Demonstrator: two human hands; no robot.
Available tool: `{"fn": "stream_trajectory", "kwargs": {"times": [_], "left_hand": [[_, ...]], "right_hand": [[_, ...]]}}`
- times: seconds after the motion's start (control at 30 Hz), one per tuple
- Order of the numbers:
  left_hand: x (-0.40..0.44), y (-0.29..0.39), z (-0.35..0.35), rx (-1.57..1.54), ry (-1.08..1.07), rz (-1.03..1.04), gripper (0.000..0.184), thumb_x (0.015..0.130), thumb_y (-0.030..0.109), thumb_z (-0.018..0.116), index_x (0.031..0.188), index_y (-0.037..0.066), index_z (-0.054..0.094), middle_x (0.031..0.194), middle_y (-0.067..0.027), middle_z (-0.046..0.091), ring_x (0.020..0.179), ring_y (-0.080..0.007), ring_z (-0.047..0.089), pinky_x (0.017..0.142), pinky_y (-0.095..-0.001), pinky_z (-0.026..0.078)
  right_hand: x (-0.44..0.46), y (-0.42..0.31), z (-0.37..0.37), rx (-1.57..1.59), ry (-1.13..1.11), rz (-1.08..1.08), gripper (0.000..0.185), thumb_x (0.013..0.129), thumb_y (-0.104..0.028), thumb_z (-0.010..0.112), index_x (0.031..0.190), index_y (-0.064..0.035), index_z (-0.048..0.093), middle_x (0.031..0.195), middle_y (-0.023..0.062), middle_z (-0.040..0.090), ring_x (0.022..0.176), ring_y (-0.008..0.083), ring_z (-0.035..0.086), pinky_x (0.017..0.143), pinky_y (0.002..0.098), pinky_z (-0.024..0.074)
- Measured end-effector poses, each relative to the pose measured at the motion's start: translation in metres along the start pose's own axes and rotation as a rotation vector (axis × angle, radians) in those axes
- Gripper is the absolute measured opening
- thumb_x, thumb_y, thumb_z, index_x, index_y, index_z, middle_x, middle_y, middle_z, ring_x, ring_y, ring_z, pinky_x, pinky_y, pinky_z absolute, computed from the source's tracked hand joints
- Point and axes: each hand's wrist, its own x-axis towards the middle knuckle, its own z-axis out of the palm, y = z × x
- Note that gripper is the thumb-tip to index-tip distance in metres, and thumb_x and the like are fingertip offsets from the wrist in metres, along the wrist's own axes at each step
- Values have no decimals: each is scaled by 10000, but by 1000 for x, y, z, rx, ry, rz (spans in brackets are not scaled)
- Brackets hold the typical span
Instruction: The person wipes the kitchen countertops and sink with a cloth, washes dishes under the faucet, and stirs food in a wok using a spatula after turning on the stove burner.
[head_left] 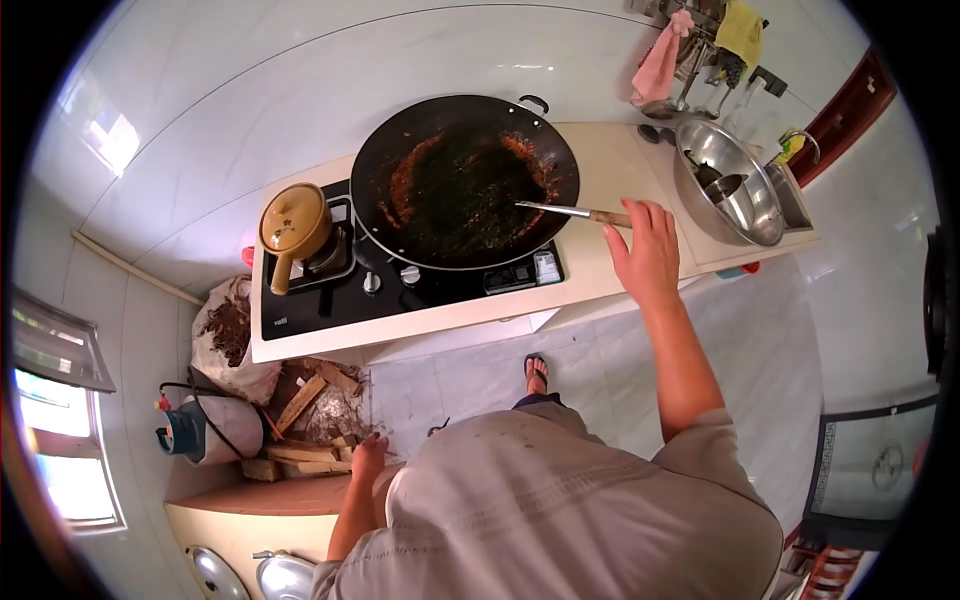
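Observation:
My right hand (648, 250) is closed on the wooden handle of a metal-shafted spatula (570, 210), whose tip reaches into a large black wok (375, 140). Dark food (465, 190) with reddish bits around it fills the middle of the wok, which sits on the right side of a black gas stove (330, 305). To its left stands a tan lidded pot (295, 222) with its handle toward me. My left hand (369, 455) hangs low by my side, away from the stove; its fingers look curled, but what they hold, if anything, is too small to tell.
A large steel bowl (760, 225) with a smaller bowl in it stands by the sink (792, 200). Utensils and cloths (657, 65) hang on the wall. A gas cylinder (225, 430), firewood (300, 402) and a sack (250, 375) are on the lower left.

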Motion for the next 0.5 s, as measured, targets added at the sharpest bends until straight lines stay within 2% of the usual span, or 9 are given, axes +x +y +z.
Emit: {"fn": "stream_trajectory", "kwargs": {"times": [0.07,0.1,0.2,0.23,0.27,0.33,0.37,0.43,0.5], "left_hand": [[-1,46,0,19,83,-27,576,974,475,638,1351,43,680,1094,-268,741,1087,-395,723,925,-461,551],[-3,71,-1,2,72,-83,568,975,483,635,1362,70,678,1095,-259,742,1084,-394,721,909,-465,557],[0,124,29,-212,-39,-257,573,971,493,638,1366,79,675,1093,-244,744,1075,-394,721,898,-471,562],[8,113,61,-224,-12,-185,573,971,498,637,1359,79,679,1078,-230,749,1056,-384,728,885,-469,570],[-1,146,60,-12,-43,-78,583,976,515,627,1356,77,681,1080,-220,754,1046,-368,736,883,-466,575],[-15,191,66,-122,-191,-114,598,975,531,621,1361,79,678,1074,-221,759,1037,-373,736,885,-471,579],[-11,183,78,-55,-189,-16,603,972,534,621,1368,81,674,1062,-226,759,1029,-375,737,882,-471,578],[10,148,113,87,-196,188,615,968,538,621,1382,85,666,1038,-234,760,1014,-378,740,877,-472,577],[-6,182,86,-52,-96,22,615,966,524,625,1399,89,654,1026,-241,758,998,-378,743,865,-466,578]], "right_hand": [[18,40,24,-58,-246,89,434,869,-263,809,1172,-29,606,1198,197,633,1121,420,593,933,512,523],[23,53,37,-20,-356,105,485,844,-312,835,1144,-27,582,1134,206,675,1075,415,644,900,513,544],[54,73,58,-5,-737,84,469,847,-335,830,1122,-39,592,1016,185,723,979,407,698,845,520,560],[61,77,63,5,-695,-35,376,853,-323,807,1040,-42,641,939,175,743,908,396,723,796,516,566],[77,75,62,7,-728,-80,347,862,-329,787,1018,-47,658,940,177,740,916,400,715,808,515,561],[115,70,60,11,-791,-159,303,879,-340,748,973,-58,691,943,182,734,934,407,699,832,514,551],[130,78,68,50,-670,-322,253,882,-296,724,938,-50,705,897,200,720,893,424,691,801,537,543],[178,64,56,31,-753,-404,246,882,-280,726,899,-35,707,852,203,711,867,431,686,784,544,534],[215,43,38,-83,-714,-545,209,854,-234,749,900,-31,725,848,201,716,859,416,696,784,520,545]]}}
